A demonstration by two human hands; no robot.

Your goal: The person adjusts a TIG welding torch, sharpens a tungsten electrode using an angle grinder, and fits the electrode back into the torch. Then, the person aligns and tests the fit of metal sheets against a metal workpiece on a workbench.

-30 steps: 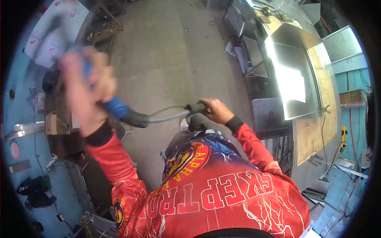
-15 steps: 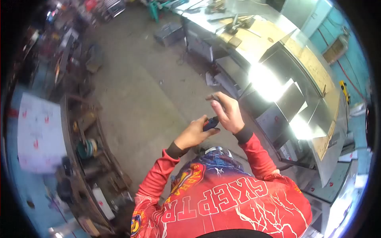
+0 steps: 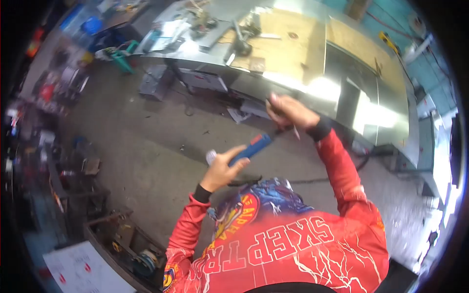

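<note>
My left hand [image 3: 222, 171] is closed around a blue handheld power tool [image 3: 251, 149] with a red patch near its far end. A round, pale part [image 3: 211, 156] shows just beyond my left knuckles, like a grinder's head; the palm side is hidden. From the tool's other end a dark, thin piece runs toward my right hand [image 3: 293, 112]. That hand is raised over the floor with its fingers curled in. Something small and dark is by its fingers, too blurred to name.
A long workbench [image 3: 312, 58] with metal sheets and tools spans the back and right. A grey box [image 3: 155, 82] stands on the floor [image 3: 161, 132] near it. A black cable [image 3: 315, 181] lies by my body. At lower left is a metal rack [image 3: 122, 234] with a spool.
The view has swung, bringing more of the workbench into sight. My hands have moved apart, the right one up and away. More of the blue tool's body is now exposed.
</note>
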